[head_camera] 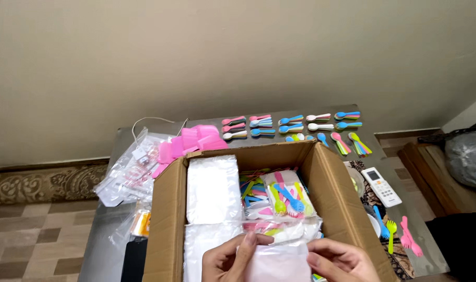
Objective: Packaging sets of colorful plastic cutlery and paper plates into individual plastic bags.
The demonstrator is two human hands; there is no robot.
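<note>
Both hands sit at the bottom edge of the view, over the near end of an open cardboard box (167, 209). Left hand (228, 259) and right hand (341, 262) each pinch a side of a small clear plastic bag (277, 261); thumbs lie on top, fingers curl beneath. Grip on both sides is narrow, closed on the film. Whether the bag has anything inside cannot be told; it reads pale and flat.

Handling judgement: thin film, very light, limp, a little slippery. It will sag and fold if held at one corner only. Best taken at the two top corners or along the mouth edge, as the hands now have it. Not fragile, though the film could stretch or tear under a hard pull.

Inside the box, just beyond the hands: a stack of clear bags (213, 188) on the left, and packets of coloured plastic spoons and forks (286, 198) on the right. Behind the box, on the surface (99, 245), rows of bundled spoons (291, 125), pink plastic pieces (188, 142), more clear packets (125, 175). Right of the box: a white remote control (381, 186) and loose forks (408, 236).
</note>
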